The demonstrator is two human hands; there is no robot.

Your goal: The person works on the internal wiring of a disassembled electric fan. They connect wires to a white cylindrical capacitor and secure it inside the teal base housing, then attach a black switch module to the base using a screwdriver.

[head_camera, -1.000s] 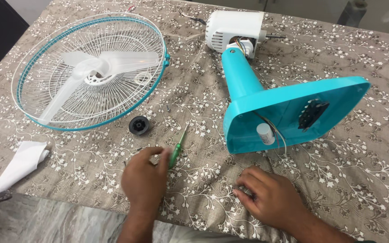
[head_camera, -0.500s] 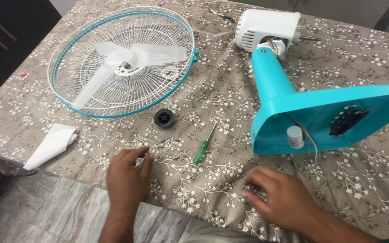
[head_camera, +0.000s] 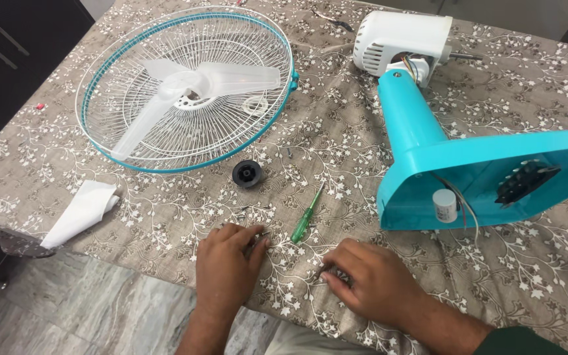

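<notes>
At the near edge of the table, on the grey-brown cloth with white flower print (head_camera: pixel 376 164), we have both hands down among small loose metal screws (head_camera: pixel 258 238): our left hand (head_camera: pixel 226 271) lies flat with fingertips pinching at one, our right hand (head_camera: pixel 377 284) is curled over another by its fingertips, though whether either pinch has actually closed on a screw we cannot tell. Between the hands lies the slim green-handled screwdriver (head_camera: pixel 306 214), with the round black plastic cap (head_camera: pixel 247 173) just beyond it. We judge it best to roll each screw onto a fingertip rather than scrape the cloth, and to keep them clear of the turquoise plastic fan base (head_camera: pixel 468 171) lying on its side.
</notes>
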